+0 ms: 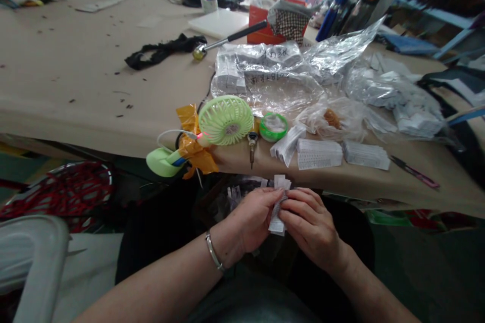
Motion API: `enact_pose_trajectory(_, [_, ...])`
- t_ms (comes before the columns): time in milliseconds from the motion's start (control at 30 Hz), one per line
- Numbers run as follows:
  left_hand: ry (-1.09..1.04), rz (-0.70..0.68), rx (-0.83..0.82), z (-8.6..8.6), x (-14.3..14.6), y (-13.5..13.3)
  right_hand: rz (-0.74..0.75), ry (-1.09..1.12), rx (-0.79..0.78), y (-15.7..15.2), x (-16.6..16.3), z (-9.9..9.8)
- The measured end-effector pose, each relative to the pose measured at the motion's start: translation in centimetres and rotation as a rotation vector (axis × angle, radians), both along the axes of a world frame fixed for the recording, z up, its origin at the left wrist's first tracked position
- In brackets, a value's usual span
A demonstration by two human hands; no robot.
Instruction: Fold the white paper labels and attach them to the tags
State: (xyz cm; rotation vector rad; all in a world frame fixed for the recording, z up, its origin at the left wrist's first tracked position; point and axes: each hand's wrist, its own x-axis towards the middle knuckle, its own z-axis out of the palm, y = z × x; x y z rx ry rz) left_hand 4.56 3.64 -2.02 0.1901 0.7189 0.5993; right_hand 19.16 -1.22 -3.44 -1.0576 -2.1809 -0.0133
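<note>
Over my lap, my left hand [255,214] and my right hand [312,222] both grip a small bunch of printed paper labels [278,224]. The strips stick out above and below my fingers, slightly fanned. Beneath my hands, partly hidden, lie more pale strips [234,197] in the dark space below the table edge. On the table just ahead are a fanned stack of labels [288,145], a second stack [319,154] and a third stack [366,155]. A green round tub [273,127] with whitish contents stands behind them.
A green fan [226,120] is taped at the table edge, beside a screwdriver-like pointed tool [252,149]. A pink-handled cutter [415,171] lies at right. Farther back are clear plastic bags [280,88], black cloth [162,51] and a black-handled metal tool [231,39]. A white chair [41,252] stands left.
</note>
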Motion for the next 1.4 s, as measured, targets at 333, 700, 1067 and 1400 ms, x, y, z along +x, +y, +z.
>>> enact_pose_trajectory(333, [0.079, -0.051, 0.074, 0.1, -0.4, -0.3, -0.049, 0.248, -0.148, -0.3, 0.1, -0.4])
enact_pose_trajectory(700, [0.113, -0.207, 0.183, 0.0, -0.6, -0.8, -0.299, 0.898, -0.903, 2.0, 0.1, 0.0])
enact_pose_trajectory(1067, [0.095, -0.219, 0.210, -0.6, -0.8, -1.1, -0.366, 0.750, -0.844, 1.9, -0.2, 0.4])
enact_pose_trajectory(1400, [0.058, -0.246, 0.211, -0.6, -1.0, -1.2, -0.242, 1.033, -0.896, 2.0, -0.4, -0.4])
